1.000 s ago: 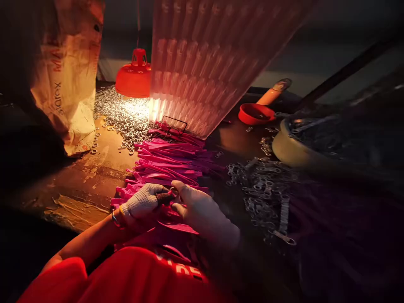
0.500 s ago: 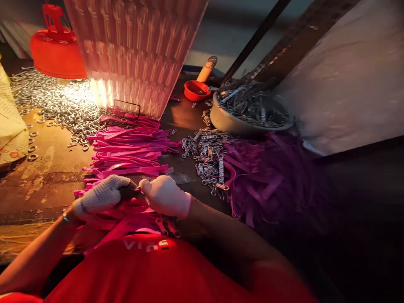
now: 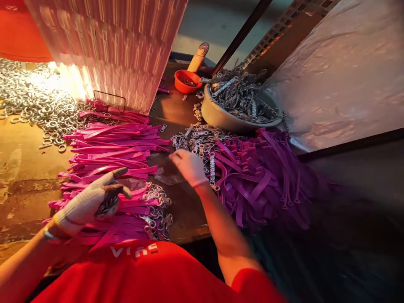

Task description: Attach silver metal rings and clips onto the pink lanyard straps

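Note:
My left hand [image 3: 85,200], in a white knit glove with dark, worn fingertips, is over the pink straps at the lower left. Its lower fingers curl around a few metal rings [image 3: 108,205], while thumb and forefinger stand apart. My right hand [image 3: 189,166], also gloved, hovers over the dark table just left of the metal link pile [image 3: 205,141]. Its fingers are drawn together; whether anything small is between them I cannot make out. Pink straps [image 3: 110,158] lie in stacked rows beneath and beyond my left hand, several with metal links at their right ends [image 3: 158,206].
Loose rings [image 3: 59,120] spread under a red lamp [image 3: 22,33] beside a corrugated clear sheet [image 3: 116,46]. A pale basin [image 3: 221,112] of metal links stands at right behind purple straps [image 3: 252,181]. Farther back is a small orange bowl [image 3: 183,87].
My hands, together earlier, have separated. The right moved right and away from me; the left stays over the straps, now showing rings in its fingers. The view has shifted to the right.

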`<action>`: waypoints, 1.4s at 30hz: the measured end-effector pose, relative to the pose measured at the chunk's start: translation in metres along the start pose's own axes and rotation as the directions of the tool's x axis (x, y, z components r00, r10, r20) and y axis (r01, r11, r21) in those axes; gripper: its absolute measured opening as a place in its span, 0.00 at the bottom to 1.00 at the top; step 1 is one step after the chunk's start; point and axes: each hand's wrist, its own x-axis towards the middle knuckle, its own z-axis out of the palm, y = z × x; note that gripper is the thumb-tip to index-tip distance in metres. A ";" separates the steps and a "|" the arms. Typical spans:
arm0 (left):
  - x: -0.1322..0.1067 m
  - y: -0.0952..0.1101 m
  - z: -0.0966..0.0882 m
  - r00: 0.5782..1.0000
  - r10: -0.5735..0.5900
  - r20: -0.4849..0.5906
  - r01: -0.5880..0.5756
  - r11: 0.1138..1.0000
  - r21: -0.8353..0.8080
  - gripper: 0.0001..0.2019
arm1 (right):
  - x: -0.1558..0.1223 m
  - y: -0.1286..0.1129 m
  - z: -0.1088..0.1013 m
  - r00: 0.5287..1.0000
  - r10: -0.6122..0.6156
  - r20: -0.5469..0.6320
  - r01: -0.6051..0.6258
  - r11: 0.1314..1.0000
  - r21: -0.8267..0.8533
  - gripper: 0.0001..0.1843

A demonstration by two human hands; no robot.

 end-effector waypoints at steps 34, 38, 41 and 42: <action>-0.016 -0.045 -0.016 0.938 -0.133 0.320 0.114 0.991 0.078 0.13 | -0.107 -0.098 -0.014 0.618 -0.761 -0.198 0.770 0.637 -0.045 0.11; -0.025 -0.042 -0.013 0.968 0.165 0.189 -0.222 0.916 0.334 0.18 | -0.105 -0.090 -0.019 0.730 -0.679 -0.079 0.648 0.650 0.397 0.10; -0.028 -0.042 -0.012 0.941 0.228 0.251 -0.335 0.740 0.583 0.19 | -0.102 -0.085 -0.023 0.752 -0.655 0.074 0.459 0.601 0.654 0.13; -0.028 -0.042 -0.013 0.937 0.207 0.281 -0.342 0.706 0.620 0.19 | -0.101 -0.084 -0.023 0.760 -0.640 0.115 0.396 0.596 0.699 0.16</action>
